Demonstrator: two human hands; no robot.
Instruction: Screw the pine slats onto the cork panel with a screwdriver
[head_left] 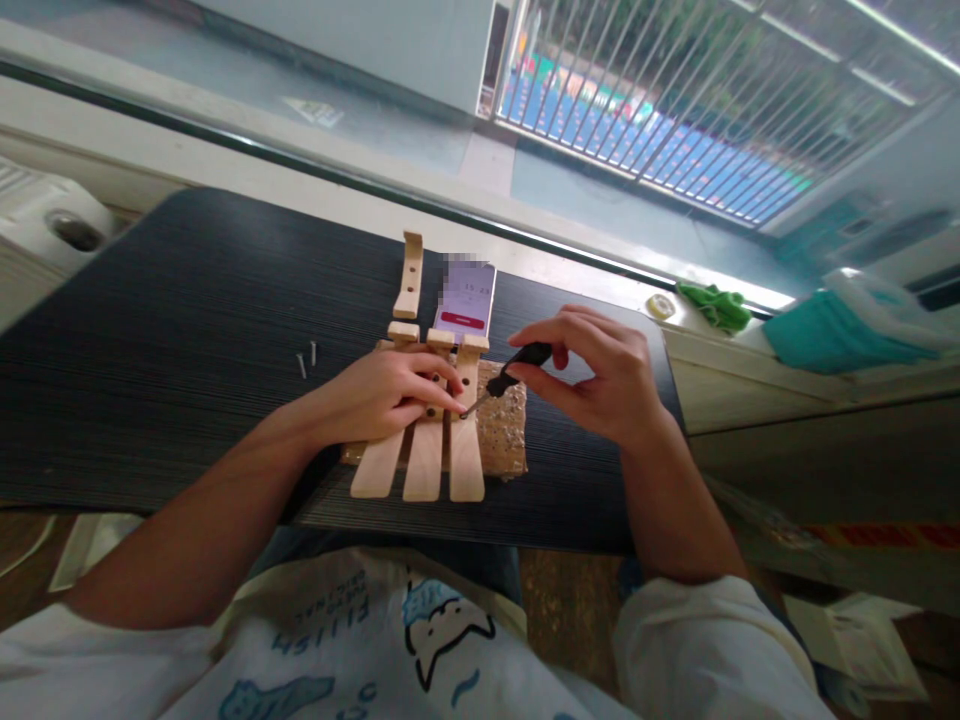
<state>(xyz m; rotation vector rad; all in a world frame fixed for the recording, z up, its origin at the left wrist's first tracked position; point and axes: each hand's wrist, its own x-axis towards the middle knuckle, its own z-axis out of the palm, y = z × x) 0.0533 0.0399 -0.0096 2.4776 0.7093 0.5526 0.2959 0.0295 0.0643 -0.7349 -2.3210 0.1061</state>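
Note:
My right hand [592, 370] is closed around the dark handle of a screwdriver [529, 358]. The screwdriver slants down to the left, its tip at the lower hole of the right-hand wooden hook [466, 465]. My left hand [405, 390] lies across the wooden hooks, fingers stretched and apart, a fingertip close to the screwdriver tip. Under my palm and fingers are the middle hook [424, 465] and the left hook [377, 468], partly hidden. All three rest side by side on a rough brown block [504, 430]. Whether a screw sits under the tip is too small to tell.
Beyond the block lie a loose wooden hook [409, 278] and a lit phone [466, 295]. Two screws [307, 358] lie left of my left hand on the black table [187, 330]. A green cloth [716, 306] and a tape roll [661, 306] are on the window ledge.

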